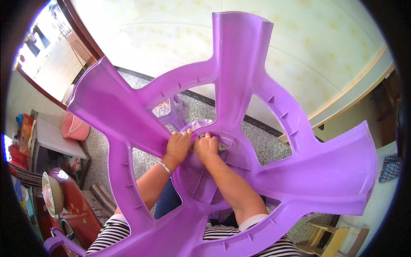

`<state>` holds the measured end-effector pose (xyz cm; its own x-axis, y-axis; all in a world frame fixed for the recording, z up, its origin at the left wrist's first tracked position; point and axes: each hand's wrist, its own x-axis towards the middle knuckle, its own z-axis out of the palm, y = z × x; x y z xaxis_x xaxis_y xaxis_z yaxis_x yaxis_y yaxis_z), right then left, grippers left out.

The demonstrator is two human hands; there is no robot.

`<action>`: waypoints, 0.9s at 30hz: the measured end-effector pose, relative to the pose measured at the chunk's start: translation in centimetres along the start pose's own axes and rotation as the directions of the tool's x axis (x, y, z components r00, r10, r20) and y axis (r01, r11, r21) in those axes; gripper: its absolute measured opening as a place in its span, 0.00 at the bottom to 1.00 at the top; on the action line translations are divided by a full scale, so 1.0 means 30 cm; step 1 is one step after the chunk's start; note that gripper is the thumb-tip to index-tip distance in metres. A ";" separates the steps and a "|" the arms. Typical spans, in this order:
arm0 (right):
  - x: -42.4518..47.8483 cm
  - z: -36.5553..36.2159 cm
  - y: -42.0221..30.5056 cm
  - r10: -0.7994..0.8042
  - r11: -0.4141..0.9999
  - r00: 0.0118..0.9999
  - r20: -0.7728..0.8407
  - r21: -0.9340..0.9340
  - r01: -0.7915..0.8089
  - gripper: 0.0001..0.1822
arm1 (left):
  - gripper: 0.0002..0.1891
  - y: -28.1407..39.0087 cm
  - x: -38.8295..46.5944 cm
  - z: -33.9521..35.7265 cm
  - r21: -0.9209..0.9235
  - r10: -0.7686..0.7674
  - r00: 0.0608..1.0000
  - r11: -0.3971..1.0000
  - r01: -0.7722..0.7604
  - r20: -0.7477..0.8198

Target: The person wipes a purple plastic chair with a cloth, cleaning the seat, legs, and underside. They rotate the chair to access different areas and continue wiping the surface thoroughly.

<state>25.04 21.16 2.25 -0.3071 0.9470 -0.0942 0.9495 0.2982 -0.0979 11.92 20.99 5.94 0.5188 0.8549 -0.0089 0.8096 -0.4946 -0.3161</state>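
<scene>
A purple plastic stool (237,64) is upturned before me, its flared legs and curved braces spreading towards the camera. Crossing ribs divide the underside of its round seat (236,151). My left hand (178,146), with a bracelet at the wrist, has its fingers curled over the inner edge of the stool beside one leg. Close to its right, my right hand (206,148) is down inside the seat's hollow, pressing on a crumpled greyish piece, apparently a cloth (222,147). Most of that piece is hidden under the hand.
Beyond the seat, another purple stool (176,110) stands on the grey speckled floor (266,144). A pink bucket (75,127) is at left, near a red table (78,205) with a bowl (53,194). A small wooden stool (330,239) is at lower right. The pale wall (167,41) rises ahead.
</scene>
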 end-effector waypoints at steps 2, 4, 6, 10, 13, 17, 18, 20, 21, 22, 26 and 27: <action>-0.033 0.012 0.000 -0.028 0.994 0.999 0.036 0.111 0.024 0.10 | 0.23 0.003 -0.001 -0.020 -0.047 -0.035 0.998 0.998 0.038 0.057; -0.072 -0.045 0.002 0.064 0.970 0.996 0.065 0.231 -0.078 0.09 | 0.23 0.008 -0.008 -0.020 -0.043 -0.032 0.998 0.998 0.035 0.050; -0.080 -0.066 0.040 0.098 0.972 0.987 -0.129 0.226 -0.067 0.09 | 0.23 0.002 -0.026 0.006 0.024 0.017 1.000 1.000 -0.017 -0.010; -0.095 -0.100 0.154 0.249 0.967 0.925 -0.287 0.118 -0.224 0.09 | 0.24 0.019 -0.024 -0.016 0.074 -0.004 0.999 0.997 0.001 0.036; -0.116 -0.026 0.182 0.330 0.944 0.928 -0.172 0.079 -0.321 0.10 | 0.24 0.019 -0.016 -0.009 0.086 -0.001 0.999 0.996 -0.002 0.033; -0.088 -0.036 0.192 0.378 0.915 0.925 -0.037 0.168 -0.367 0.11 | 0.24 0.020 -0.012 0.003 0.085 -0.015 0.998 0.996 0.010 0.053; -0.096 -0.044 0.182 0.383 0.901 0.923 0.042 0.206 -0.383 0.12 | 0.24 0.021 -0.011 -0.002 0.063 -0.022 0.998 0.998 0.019 0.057; -0.120 -0.059 0.153 0.374 0.866 0.906 0.200 0.273 -0.418 0.13 | 0.23 0.014 -0.005 -0.012 0.081 -0.043 0.998 0.996 0.039 0.050; -0.144 -0.063 0.142 0.366 0.859 0.903 0.225 0.291 -0.421 0.14 | 0.23 0.023 0.000 -0.021 0.082 -0.051 0.998 0.995 0.048 0.047; -0.171 -0.067 0.129 0.356 0.852 0.900 0.250 0.308 -0.423 0.14 | 0.23 0.032 0.002 -0.030 0.043 -0.055 0.994 0.998 0.052 0.095; -0.236 -0.048 0.111 0.326 0.834 0.934 0.144 0.423 -0.356 0.14 | 0.22 0.021 -0.061 -0.014 -0.004 0.045 0.985 0.999 -0.047 -0.169; -0.254 -0.042 0.110 0.332 0.820 0.939 0.085 0.466 -0.332 0.13 | 0.21 0.035 -0.097 0.002 0.014 0.108 0.933 0.994 -0.110 -0.342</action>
<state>30.60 15.10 3.89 0.0213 0.9786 -0.2048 0.8508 -0.1253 -0.5104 11.24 17.99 5.59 0.6655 0.6910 0.2822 0.7439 -0.5833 -0.3261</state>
